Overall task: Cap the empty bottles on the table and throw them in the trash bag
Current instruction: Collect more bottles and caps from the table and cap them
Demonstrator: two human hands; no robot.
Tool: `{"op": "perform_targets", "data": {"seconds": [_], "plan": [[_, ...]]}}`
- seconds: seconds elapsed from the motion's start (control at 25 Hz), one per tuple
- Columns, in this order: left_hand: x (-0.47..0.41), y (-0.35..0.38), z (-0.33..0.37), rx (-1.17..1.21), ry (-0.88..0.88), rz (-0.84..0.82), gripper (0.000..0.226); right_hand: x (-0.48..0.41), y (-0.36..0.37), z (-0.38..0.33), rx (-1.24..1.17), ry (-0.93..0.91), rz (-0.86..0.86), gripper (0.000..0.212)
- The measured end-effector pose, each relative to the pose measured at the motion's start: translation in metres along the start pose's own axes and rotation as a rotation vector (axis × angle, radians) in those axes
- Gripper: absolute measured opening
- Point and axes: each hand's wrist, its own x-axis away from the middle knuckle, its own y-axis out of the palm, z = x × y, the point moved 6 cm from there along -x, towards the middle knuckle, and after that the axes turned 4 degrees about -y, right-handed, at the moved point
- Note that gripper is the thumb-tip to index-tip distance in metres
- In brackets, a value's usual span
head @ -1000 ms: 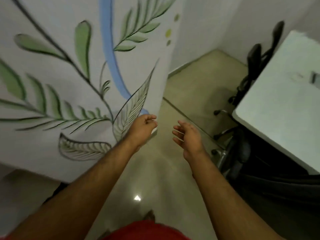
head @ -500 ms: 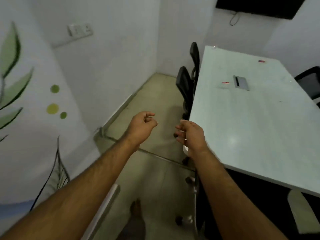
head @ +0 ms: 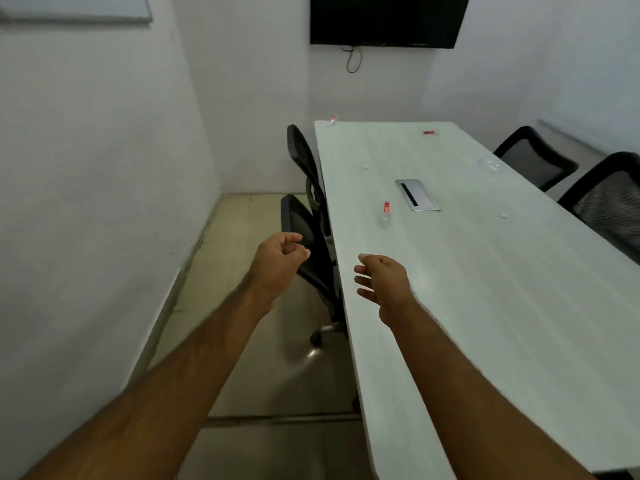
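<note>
Left grip (head: 278, 263): I saw it bare, fingers curled loosely inward, holding nothing, over the floor at frame centre.
Right grip (head: 382, 280): fingers spread apart, empty, above the bench's near left edge.
Bench (head: 485, 306): long, pale, faint wood grain, matte, filling the right half of the frame.
Nearest bottle (head: 385, 213): clear plastic, red label, centre of frame, beside the metal cable hatch (head: 417, 195).
Far bottles: one at the bench's far left corner (head: 332, 120), one lying near the far end (head: 429, 133).
Chairs (head: 304, 216): black mesh, tucked along the bench's left edge.
</note>
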Motion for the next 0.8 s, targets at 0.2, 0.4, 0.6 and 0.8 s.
{"op": "perform_targets", "data": {"seconds": [0.2, 0.4, 0.6, 0.8], "plan": [[-0.15, 0.035, -0.01, -0.068, 0.017, -0.111, 0.031, -0.141, 0.025, 0.009, -0.017, 0.024, 0.111, 0.013], [-0.302, 0.091, -0.022, -0.158, -0.028, -0.273, 0.035, -0.298, 0.029, 0.029, -0.059, 0.106, 0.292, 0.025], [-0.43, 0.138, -0.012, -0.242, -0.046, -0.41, 0.033, -0.398, 0.023, 0.029, 0.103, 0.139, 0.526, 0.039], [-0.538, 0.206, -0.029, -0.318, -0.033, -0.553, 0.032, -0.481, 0.005, 0.036, 0.419, 0.137, 0.706, 0.063]]}}
